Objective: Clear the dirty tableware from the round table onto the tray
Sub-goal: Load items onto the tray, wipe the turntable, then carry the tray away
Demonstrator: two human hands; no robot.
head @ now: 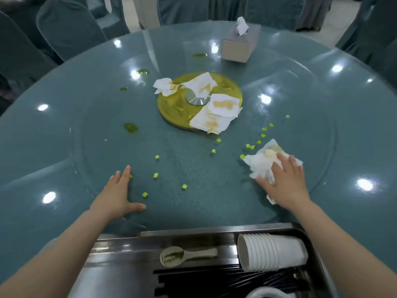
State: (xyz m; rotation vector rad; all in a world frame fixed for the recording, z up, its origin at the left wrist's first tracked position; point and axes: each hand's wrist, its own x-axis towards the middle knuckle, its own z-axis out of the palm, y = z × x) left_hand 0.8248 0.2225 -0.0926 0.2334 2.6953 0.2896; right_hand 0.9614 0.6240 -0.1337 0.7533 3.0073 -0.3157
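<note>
The round teal table with a glossy glass top (86,117) fills most of the view, ringed by teal fabric-covered chairs (68,29) beyond its far edge. At the table's near edge sits a rectangular stainless-steel tray (120,250). In the tray's right part a stack of white paper cups (271,252) lies on its side, over a row of black chopsticks (204,282); a pale spoon with green residue (187,255) lies near the tray's middle, and a white rim shows at the tray's near edge, too cropped to identify.

At the table's centre lies a round gold turntable base with a silver hub (171,106), with stained white paper napkins (217,114) draped over its far and right sides. A grey square tissue box (239,45) stands toward the far edge.

The right hand (283,181) presses flat, fingers spread and straight, on a crumpled white napkin (261,164) toward the table's right side. The left hand (119,195) rests on the glass near the near edge, fingers extended, thumb out, holding nothing.

Green sauce smears (130,127) mark the left half, and small bright green cubes (156,175) lie scattered between the hands and toward the right edge.
</note>
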